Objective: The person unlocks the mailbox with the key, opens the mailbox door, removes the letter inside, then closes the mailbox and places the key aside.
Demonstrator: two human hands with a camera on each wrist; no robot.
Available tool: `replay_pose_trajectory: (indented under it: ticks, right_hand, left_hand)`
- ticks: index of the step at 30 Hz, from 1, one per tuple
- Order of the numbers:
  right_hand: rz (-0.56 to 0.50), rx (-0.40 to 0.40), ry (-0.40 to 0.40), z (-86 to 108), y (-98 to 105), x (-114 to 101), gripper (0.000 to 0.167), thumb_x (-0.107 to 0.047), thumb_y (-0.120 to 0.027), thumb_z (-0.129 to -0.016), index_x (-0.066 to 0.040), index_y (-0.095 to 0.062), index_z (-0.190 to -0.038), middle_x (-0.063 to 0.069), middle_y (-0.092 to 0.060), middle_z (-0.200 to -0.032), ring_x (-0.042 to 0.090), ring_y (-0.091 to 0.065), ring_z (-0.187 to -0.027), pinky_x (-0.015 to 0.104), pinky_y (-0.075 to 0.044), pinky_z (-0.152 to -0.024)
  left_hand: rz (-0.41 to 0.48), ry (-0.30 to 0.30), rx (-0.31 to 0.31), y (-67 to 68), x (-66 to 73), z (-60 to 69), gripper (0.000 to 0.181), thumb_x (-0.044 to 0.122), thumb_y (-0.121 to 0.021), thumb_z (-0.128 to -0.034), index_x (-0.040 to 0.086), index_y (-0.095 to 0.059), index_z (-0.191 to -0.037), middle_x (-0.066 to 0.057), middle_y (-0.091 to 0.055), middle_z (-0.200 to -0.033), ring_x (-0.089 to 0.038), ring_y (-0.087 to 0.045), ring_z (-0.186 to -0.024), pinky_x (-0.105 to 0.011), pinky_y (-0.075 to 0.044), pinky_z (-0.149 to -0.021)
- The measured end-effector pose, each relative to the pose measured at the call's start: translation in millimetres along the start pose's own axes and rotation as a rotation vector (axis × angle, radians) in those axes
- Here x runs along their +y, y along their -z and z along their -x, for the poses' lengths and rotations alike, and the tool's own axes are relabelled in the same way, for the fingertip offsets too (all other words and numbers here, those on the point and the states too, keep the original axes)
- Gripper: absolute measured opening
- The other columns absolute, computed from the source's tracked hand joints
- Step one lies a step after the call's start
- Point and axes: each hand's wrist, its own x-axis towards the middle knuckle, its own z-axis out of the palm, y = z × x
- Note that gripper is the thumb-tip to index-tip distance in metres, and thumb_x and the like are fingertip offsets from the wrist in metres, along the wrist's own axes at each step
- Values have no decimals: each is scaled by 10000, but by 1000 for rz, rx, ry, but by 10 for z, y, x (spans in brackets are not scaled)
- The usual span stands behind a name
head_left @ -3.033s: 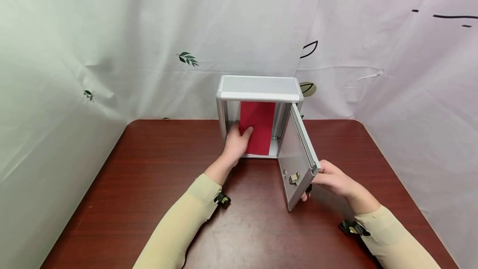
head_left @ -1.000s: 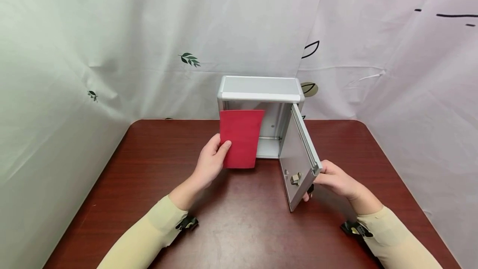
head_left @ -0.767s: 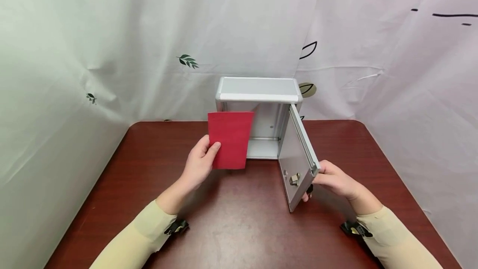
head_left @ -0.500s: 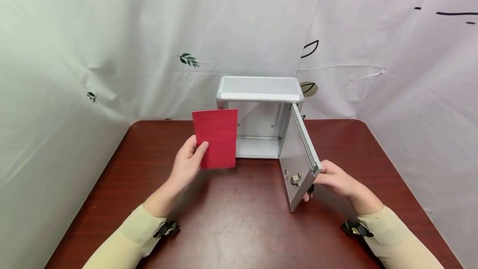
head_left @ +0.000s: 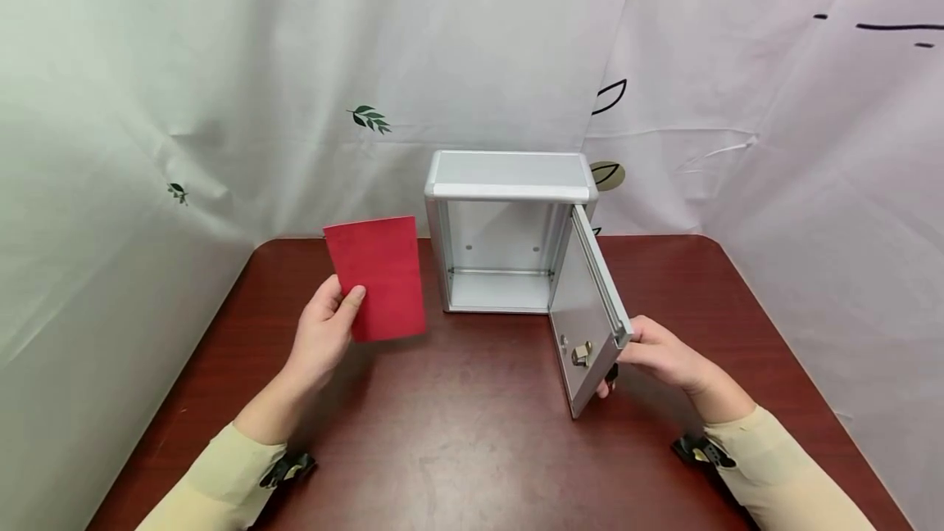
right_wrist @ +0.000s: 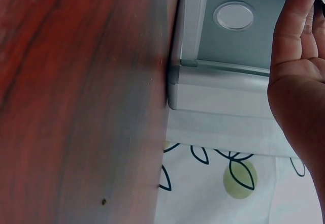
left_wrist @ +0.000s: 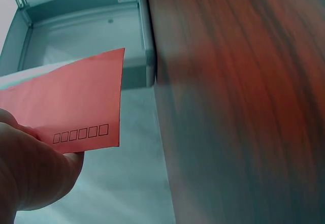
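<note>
My left hand (head_left: 322, 333) pinches a red envelope (head_left: 382, 279) by its left edge, thumb in front, above the table and left of the silver metal box (head_left: 512, 170). The left wrist view shows a row of small printed squares along the edge of the envelope (left_wrist: 76, 102). The box stands upright, its inside bare, its door (head_left: 578, 301) swung out toward me. At the door's free edge my right hand (head_left: 667, 359) grips it, some fingers hidden behind. A dark key-like piece (head_left: 612, 373) shows beside those fingers, and a lock (head_left: 581, 354) sits on the door's inner face.
The box stands near the back of a dark red wooden table (head_left: 442, 449). White cloth (head_left: 501, 47) with leaf prints hangs behind and at both sides. A black strap with a small device (head_left: 288, 469) is on the left wrist, another (head_left: 702, 451) on the right.
My left hand has drawn the red envelope out of the box and carried it left, tilting it slightly. The box, its door and my right hand have stayed in place.
</note>
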Motion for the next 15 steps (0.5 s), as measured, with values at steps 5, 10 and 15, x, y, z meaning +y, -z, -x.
replay_pose_trajectory:
  ticks: [5,10,15]
  right_hand:
    - [-9,4,-3,3,-3,8,333,141,-411,-1115,97,-741,-1119,319,-699,-845,397,-714,-781,519,-610,-701]
    - [-6,5,-4,11,0,16,352,152,-404,-1109,96,-750,-1131,320,-721,-862,376,-745,-796,483,-643,-737]
    - [-7,3,-7,13,3,16,346,145,-413,-1110,97,-756,-1121,317,-728,-867,382,-749,-789,470,-653,-743]
  left_hand:
    - [-16,7,37,135,-30,-30,320,217,-595,-1174,-36,-614,-1371,30,-730,-1103,-123,-747,-962,-297,-658,-791]
    - [-11,19,59,246,-64,-81,316,198,-589,-1174,-54,-606,-1364,72,-730,-1076,-92,-739,-942,-261,-638,-787]
    - [-9,61,80,348,-110,-133,323,194,-578,-1177,-58,-594,-1379,96,-721,-1049,-74,-729,-919,-246,-628,-776]
